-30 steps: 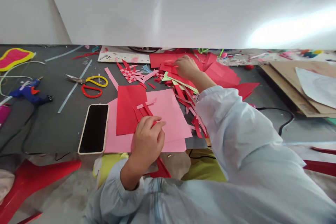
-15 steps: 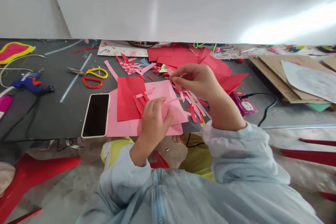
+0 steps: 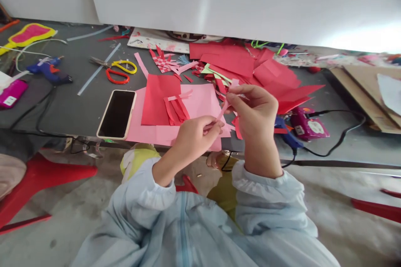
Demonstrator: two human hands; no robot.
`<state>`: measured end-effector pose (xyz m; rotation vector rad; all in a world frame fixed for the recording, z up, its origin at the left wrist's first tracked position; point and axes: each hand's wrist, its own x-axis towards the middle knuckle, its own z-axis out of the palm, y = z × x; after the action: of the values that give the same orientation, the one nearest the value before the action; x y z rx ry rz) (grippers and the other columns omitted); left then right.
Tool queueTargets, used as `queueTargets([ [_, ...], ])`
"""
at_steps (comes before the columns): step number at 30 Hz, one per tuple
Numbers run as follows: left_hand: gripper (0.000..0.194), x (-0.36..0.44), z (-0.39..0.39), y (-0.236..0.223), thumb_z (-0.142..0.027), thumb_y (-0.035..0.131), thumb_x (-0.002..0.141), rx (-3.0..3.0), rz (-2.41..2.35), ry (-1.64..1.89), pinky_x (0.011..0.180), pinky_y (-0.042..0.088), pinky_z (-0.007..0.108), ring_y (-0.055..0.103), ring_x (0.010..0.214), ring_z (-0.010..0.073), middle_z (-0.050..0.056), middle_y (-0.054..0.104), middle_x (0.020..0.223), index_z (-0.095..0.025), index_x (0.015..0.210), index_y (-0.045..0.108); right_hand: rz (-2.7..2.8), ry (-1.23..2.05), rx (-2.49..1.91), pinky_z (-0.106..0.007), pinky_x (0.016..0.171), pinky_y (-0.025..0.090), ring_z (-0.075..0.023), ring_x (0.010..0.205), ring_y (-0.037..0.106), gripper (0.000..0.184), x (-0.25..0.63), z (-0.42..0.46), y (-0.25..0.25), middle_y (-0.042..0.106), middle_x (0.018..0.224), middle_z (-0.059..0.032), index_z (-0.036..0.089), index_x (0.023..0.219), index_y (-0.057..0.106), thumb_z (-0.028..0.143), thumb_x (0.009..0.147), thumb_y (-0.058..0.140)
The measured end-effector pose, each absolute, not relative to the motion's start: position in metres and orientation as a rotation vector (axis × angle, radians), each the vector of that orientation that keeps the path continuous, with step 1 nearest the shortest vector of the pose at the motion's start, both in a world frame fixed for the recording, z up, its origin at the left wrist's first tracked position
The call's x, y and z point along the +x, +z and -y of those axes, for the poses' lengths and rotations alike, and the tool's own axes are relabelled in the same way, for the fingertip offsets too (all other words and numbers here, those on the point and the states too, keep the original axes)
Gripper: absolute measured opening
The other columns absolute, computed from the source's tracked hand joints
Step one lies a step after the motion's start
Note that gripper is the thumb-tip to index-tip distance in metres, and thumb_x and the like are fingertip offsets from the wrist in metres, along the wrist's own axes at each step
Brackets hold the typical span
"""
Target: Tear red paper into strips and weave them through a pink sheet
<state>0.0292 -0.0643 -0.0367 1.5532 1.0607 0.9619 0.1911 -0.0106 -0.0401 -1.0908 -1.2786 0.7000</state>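
A narrow pink paper strip (image 3: 223,110) is stretched between my two hands, above the right side of the pink sheets (image 3: 200,102). My left hand (image 3: 198,137) pinches its lower end, and my right hand (image 3: 257,108) pinches it higher up. To the left of the hands, a red paper sheet (image 3: 158,100) lies on the pink ones. Several red strips joined to a pink strip (image 3: 177,108) rest across the red sheet's right edge. Behind the hands, a red and pink checkered woven piece (image 3: 163,62) lies among paper scraps.
A phone (image 3: 117,114) lies left of the paper, with open scissors (image 3: 117,69) behind it. Blue glue guns (image 3: 50,69) lie on both sides, their cords trailing. Red sheets (image 3: 232,58) pile up at the back, and cardboard (image 3: 360,91) is stacked at the right. A red stool (image 3: 50,171) stands lower left.
My left hand has moved right and now grips the strip with my right hand. The right hand has come lower and nearer. The view has shifted, uncovering the right glue gun.
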Motion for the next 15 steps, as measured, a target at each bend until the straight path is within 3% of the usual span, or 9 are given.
queueTargets([
  [4,0.03,0.02,0.064,-0.035,-0.041,0.057,0.1,1.539,-1.054,0.972,0.073,0.056,0.026,0.076,0.088,0.0193,0.009,0.081,0.092,-0.017,0.091,0.072,1.257,0.785,-1.119,-0.027,0.049,0.058,-0.0131,0.059,0.065,0.012,0.197,0.002,-0.047,0.07,0.079,-0.0007,0.025,0.084,0.073,0.03,0.076,0.08],
  [8,0.043,0.011,0.062,-0.035,-0.055,0.058,0.097,1.386,-1.067,1.044,0.052,0.052,0.022,0.073,0.08,0.0184,0.011,0.079,0.093,-0.015,0.097,0.073,1.43,0.573,-1.196,-0.026,0.05,0.052,-0.0151,0.069,0.068,0.013,0.192,0.007,-0.044,0.074,0.093,-0.0048,0.026,0.094,0.076,0.028,0.081,0.074],
  [15,0.048,-0.009,0.055,-0.031,-0.063,0.064,0.092,1.322,-0.874,1.165,0.066,0.057,0.022,0.068,0.065,0.0107,0.002,0.069,0.07,-0.017,0.079,0.066,1.858,0.484,-0.838,-0.032,0.057,0.055,-0.0162,0.074,0.066,0.018,0.173,0.022,-0.025,0.072,0.092,-0.0045,0.032,0.101,0.079,0.023,0.088,0.07],
])
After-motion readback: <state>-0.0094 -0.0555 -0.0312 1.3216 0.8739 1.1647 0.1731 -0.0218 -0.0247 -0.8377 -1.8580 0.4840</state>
